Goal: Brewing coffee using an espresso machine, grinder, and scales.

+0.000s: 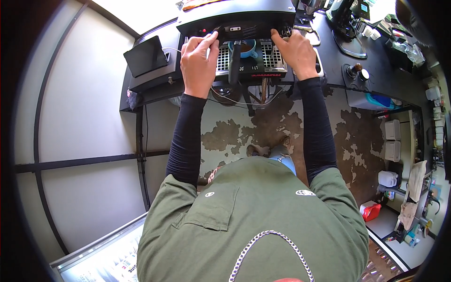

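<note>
A black espresso machine [235, 19] stands in front of me. A portafilter [234, 66] is locked in it, its black handle pointing toward me. Below sits a blue cup [247, 48] with brown liquid in it, above a small black scale [249, 66] with lit digits, on the slotted drip tray [276, 52]. My left hand [199, 58] pinches a small black knob on the front panel, left of the portafilter. At the machine's right end is my right hand [297, 52], thumb against the panel and apart from the fingers, which rest by a metal fitting and are partly hidden.
A black tablet [146, 56] leans on the counter to the left. On the right counter stand a black grinder [345, 21] and a tamper [353, 70]. White containers [392, 130] sit on a low shelf at right. The floor [282, 122] has peeling paint.
</note>
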`<state>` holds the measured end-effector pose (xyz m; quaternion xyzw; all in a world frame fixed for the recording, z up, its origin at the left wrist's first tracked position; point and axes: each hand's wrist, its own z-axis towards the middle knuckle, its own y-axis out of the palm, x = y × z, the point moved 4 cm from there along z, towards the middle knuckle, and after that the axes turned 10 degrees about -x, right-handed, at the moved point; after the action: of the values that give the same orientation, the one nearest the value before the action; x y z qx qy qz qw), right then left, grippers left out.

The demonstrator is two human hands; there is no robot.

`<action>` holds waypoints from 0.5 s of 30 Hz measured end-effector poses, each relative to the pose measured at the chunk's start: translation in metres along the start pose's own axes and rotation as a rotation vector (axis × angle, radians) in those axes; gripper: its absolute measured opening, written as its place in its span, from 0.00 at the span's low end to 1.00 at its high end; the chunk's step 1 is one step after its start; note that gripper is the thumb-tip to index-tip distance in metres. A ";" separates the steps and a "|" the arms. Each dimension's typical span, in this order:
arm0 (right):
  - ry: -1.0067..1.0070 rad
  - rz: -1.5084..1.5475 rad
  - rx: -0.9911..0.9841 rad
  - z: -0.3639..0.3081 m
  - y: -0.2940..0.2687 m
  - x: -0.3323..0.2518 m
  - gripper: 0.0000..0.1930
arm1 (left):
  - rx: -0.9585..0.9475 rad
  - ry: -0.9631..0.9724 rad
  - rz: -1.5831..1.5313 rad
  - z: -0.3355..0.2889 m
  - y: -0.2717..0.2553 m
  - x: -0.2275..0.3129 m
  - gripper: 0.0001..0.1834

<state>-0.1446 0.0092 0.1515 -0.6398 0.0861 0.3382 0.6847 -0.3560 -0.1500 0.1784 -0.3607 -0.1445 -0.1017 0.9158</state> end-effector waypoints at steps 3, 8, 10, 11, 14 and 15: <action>-0.004 0.006 -0.005 0.000 0.000 0.000 0.36 | 0.001 0.002 -0.003 0.000 0.000 0.000 0.11; -0.003 0.004 0.006 -0.001 -0.001 0.000 0.36 | -0.001 -0.003 -0.009 0.000 0.000 0.001 0.12; -0.010 0.005 0.011 -0.001 -0.001 0.000 0.36 | -0.001 0.001 -0.003 0.000 0.000 0.000 0.12; -0.010 0.006 0.011 -0.001 -0.001 0.000 0.36 | -0.001 0.001 -0.003 0.000 0.001 -0.001 0.12; -0.016 0.007 0.014 -0.002 -0.002 -0.002 0.35 | 0.019 0.040 0.063 0.000 0.000 -0.002 0.13; -0.015 0.004 0.012 -0.002 -0.001 -0.001 0.35 | 0.020 0.040 0.057 0.000 0.000 -0.001 0.12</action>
<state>-0.1443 0.0073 0.1531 -0.6328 0.0845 0.3439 0.6886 -0.3574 -0.1495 0.1780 -0.3535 -0.1169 -0.0811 0.9245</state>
